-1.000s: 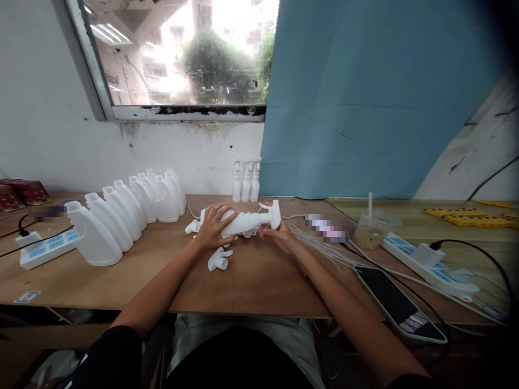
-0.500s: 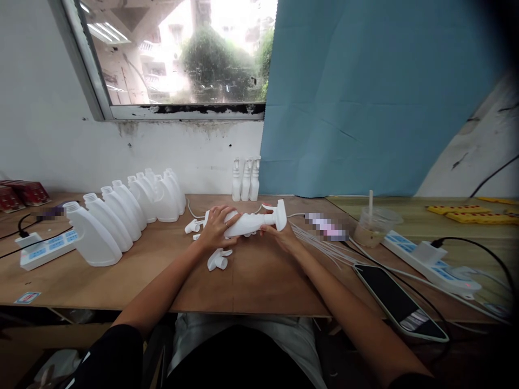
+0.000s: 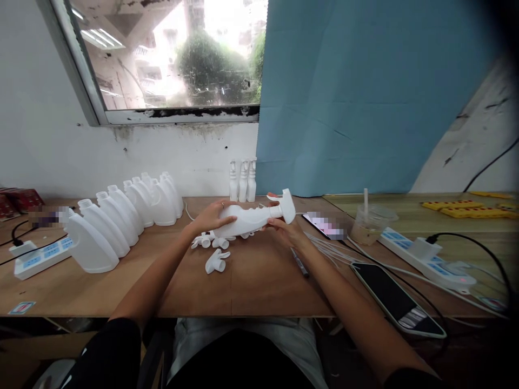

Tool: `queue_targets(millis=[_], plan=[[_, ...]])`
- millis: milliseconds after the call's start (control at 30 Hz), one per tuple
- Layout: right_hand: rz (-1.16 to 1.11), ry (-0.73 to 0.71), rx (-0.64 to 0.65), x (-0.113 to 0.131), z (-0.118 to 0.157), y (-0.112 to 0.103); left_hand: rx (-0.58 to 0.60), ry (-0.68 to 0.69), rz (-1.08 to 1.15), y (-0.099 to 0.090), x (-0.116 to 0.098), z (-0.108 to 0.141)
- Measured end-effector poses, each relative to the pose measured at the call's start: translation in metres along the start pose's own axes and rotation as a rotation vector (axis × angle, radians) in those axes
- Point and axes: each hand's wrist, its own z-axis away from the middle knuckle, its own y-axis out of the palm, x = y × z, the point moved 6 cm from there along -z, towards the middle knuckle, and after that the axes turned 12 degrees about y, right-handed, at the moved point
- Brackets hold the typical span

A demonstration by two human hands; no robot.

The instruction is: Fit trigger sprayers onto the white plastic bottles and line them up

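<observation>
A white spray bottle (image 3: 245,220) lies nearly level in the air above the table, its trigger head (image 3: 287,205) pointing right. My left hand (image 3: 213,216) grips the bottle's body near its base, thumb along the near side. At the neck, just below the trigger head, my right hand (image 3: 281,224) has its fingers closed round the bottle. Several loose white trigger heads lie on the table under and in front of the bottle; the nearest trigger head (image 3: 217,261) is apart from the others. A dark pen (image 3: 300,263) rests beside my right forearm.
White bottles without heads (image 3: 92,243) stand in rows at the left. Three spray bottles (image 3: 243,182) stand against the wall. Thin white tubes (image 3: 324,248), a phone (image 3: 397,297), a drink cup (image 3: 367,227) and a power strip (image 3: 425,262) with cables occupy the right side.
Both hands have lifted the spray bottle slightly, its head end moving up and right. My left hand's grip has shifted toward the base. The pen has come into sight.
</observation>
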Motion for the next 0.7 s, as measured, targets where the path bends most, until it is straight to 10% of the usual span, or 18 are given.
queue_targets(millis=[100,300,700], plan=[[0.034,-0.037,-0.041,0.007,-0.007,-0.005,-0.054,-0.08,0.208,-0.006,0.031,-0.016],[0.121,-0.005,-0.139,0.0,-0.008,-0.026,-0.713,-0.456,0.151,-0.023,0.13,-0.019],[0.638,0.15,-0.113,-0.014,0.064,-0.039,-0.938,-0.811,-0.05,0.023,0.261,-0.03]])
